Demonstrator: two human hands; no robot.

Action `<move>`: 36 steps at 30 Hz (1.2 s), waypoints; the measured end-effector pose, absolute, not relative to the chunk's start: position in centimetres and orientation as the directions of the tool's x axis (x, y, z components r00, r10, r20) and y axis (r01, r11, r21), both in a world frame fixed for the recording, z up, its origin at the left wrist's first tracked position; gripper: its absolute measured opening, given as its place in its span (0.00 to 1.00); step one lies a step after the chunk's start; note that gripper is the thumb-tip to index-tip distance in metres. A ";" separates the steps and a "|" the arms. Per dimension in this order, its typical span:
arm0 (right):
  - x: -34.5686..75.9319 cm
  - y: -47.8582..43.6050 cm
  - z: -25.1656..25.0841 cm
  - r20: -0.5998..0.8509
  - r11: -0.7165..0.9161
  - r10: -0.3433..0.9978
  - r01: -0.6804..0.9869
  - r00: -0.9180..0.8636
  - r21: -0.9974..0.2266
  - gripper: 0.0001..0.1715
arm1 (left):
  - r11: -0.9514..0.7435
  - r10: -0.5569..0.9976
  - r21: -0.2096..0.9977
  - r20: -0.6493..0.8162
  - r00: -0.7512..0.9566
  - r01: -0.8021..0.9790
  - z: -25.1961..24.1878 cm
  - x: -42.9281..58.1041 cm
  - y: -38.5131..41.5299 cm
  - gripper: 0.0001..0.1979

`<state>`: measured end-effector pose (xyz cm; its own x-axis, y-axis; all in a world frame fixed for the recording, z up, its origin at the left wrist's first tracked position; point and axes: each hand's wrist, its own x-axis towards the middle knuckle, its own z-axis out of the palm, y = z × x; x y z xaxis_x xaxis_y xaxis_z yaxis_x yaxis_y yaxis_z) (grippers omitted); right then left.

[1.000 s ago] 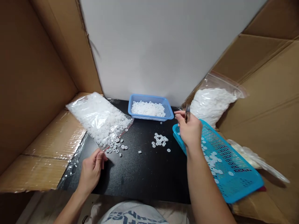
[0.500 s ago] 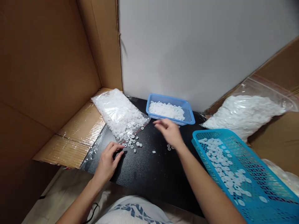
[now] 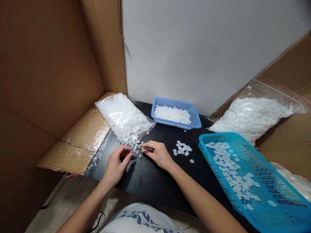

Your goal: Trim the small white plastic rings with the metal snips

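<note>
Near right: turquoise basket (image 3: pixel 217 174), white discs spread over its left half, the near end mostly bare. Left hand (image 3: pixel 116 163) low over the black bench (image 3: pixel 155 186), fingers curled toward the thumb; cannot tell whether a ring sits in the tips. Right hand (image 3: pixel 157 154) opposite, pinching a slim dark tool (image 3: pixel 149 149), type unclear. Between my fingertips, loose white rings (image 3: pixel 135 146), some flat, at least one on edge. Right of them, a separate ring pile (image 3: pixel 182 148), one stray apart on its near side.

Farther left: clear bag (image 3: pixel 121 118), well filled with rings, mouth toward me. Far middle: small blue basket (image 3: pixel 175 123), ring-heaped except its right end. Far right: zip bag (image 3: pixel 252 113), bulging white.

Judgement: part-way; both baskets partly filled, two loose groups on the bench unbinned, bag stock far from spent.
</note>
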<state>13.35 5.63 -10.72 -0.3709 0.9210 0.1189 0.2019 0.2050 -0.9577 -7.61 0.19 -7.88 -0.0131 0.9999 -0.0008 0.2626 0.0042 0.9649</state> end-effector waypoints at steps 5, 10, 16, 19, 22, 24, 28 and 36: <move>14.6 3.3 -7.6 0.076 0.088 0.954 0.030 -0.289 -0.996 0.20 | 0.319 0.935 0.932 -0.281 0.217 -0.170 -5.0 -5.3 0.6 0.30; 16.1 1.0 -5.3 0.071 0.064 0.975 -0.036 -0.210 -0.997 0.20 | 0.561 0.826 0.671 -0.420 0.375 -0.485 -3.0 -1.8 0.5 0.32; 17.2 -0.5 -4.2 0.164 0.166 0.980 0.008 -0.113 -0.986 0.19 | 0.565 0.823 0.587 -0.453 0.343 -0.580 -2.1 0.8 0.0 0.26; 17.0 -1.2 -3.9 0.263 0.264 0.962 0.009 -0.073 -0.965 0.15 | 0.560 0.828 0.576 -0.422 0.370 -0.595 -1.4 1.2 -0.4 0.25; 16.6 -1.6 -3.8 0.346 0.346 0.938 -0.020 -0.017 -0.938 0.11 | 0.559 0.829 0.572 -0.379 0.410 -0.600 -0.7 1.3 -0.8 0.24; 16.4 -1.7 -3.8 0.411 0.410 0.912 -0.033 -0.001 -0.911 0.11 | 0.566 0.824 0.563 -0.366 0.432 -0.602 -0.3 1.3 -1.1 0.24; 16.5 -2.0 -3.9 0.475 0.474 0.880 -0.035 -0.006 -0.880 0.11 | 0.579 0.815 0.535 -0.368 0.447 -0.615 0.0 1.4 -1.4 0.23; 16.5 -3.0 -3.9 0.451 0.449 0.893 -0.073 -0.002 -0.890 0.16 | 0.584 0.809 0.497 -0.289 0.512 -0.642 0.0 1.7 -1.8 0.18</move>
<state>16.51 -3.05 -3.89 -0.0016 0.8927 0.4507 -0.0725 0.4494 -0.8904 1.68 -1.83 -0.01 0.5119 0.8090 -0.2890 -0.6422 0.5838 0.4967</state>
